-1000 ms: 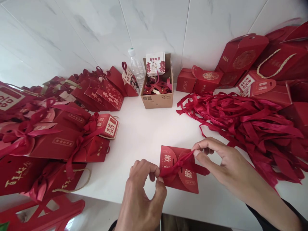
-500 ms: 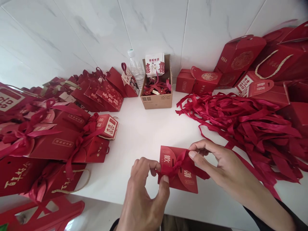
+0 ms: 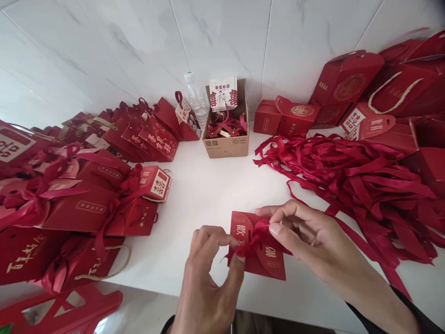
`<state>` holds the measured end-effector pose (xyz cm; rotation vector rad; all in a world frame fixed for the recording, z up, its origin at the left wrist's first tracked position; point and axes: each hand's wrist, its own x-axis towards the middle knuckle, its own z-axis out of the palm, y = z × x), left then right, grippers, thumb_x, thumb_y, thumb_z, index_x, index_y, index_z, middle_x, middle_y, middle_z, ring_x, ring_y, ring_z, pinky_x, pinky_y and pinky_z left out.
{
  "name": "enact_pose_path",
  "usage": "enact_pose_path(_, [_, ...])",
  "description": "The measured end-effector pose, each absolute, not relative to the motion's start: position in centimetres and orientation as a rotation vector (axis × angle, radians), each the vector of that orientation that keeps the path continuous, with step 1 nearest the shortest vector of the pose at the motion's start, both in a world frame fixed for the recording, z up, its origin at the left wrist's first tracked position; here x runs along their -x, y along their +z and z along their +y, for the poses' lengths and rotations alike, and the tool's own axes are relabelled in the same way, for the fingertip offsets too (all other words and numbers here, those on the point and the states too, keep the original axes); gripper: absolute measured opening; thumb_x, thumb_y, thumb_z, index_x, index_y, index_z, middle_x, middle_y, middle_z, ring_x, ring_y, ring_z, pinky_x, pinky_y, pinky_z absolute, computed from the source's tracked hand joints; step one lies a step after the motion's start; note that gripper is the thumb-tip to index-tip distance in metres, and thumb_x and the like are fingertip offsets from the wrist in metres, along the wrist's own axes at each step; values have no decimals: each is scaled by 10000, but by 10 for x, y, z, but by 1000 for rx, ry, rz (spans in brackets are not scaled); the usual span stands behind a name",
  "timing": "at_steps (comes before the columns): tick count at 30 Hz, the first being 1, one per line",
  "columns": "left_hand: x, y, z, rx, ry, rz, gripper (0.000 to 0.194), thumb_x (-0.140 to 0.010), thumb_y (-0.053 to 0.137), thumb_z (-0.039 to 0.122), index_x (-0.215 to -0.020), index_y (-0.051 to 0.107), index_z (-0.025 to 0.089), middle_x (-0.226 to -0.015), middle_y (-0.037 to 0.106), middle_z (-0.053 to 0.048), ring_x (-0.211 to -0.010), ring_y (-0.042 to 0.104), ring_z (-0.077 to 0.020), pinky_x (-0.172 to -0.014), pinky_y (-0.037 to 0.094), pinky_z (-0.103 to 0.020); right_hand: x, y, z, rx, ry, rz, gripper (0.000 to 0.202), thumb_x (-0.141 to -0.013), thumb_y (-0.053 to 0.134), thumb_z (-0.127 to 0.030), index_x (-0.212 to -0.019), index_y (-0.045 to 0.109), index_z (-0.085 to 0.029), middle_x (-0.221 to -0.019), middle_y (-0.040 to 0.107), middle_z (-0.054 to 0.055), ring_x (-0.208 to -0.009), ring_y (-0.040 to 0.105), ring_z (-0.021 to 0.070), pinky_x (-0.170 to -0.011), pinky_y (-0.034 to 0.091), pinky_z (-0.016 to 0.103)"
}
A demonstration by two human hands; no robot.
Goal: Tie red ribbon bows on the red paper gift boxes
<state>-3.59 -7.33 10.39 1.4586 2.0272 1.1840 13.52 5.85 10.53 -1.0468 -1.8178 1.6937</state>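
Note:
A small red gift box (image 3: 257, 265) with gold lettering lies on the white table in front of me. Across its top runs a dark red ribbon (image 3: 256, 235), gathered into a knot or bow at the middle. My left hand (image 3: 216, 273) pinches the ribbon's left part between thumb and index finger at the box's left side. On the other side, my right hand (image 3: 299, 227) grips the ribbon's right part between thumb and fingers, hiding that part of the box. The exact shape of the knot is partly covered by my fingers.
Loose red ribbons (image 3: 354, 185) heap up on the right. Bow-tied red boxes (image 3: 79, 199) crowd the left, with gift bags (image 3: 153, 137) behind. A cardboard box (image 3: 225, 147) and clear bottle (image 3: 197, 99) stand by the wall. Larger red boxes (image 3: 347, 76) fill the back right.
My right hand has shifted slightly left, closer to the knot, its fingers now curled further over the ribbon. My left fingers have also moved inward, and the right ribbon loop looks smaller.

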Motion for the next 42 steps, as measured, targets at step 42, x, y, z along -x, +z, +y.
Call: enact_pose_path(42, [57, 94, -63, -1580, 995, 1617, 637, -977, 519, 90, -1544, 499, 378, -1641, 427, -83, -1538, 410, -297, -1199, 473, -546, -164, 88, 54, 1106, 1134, -2264, 121, -1025, 598, -403, -1036, 675, -310, -935, 759, -12, -769, 729, 160, -653, 585, 243])
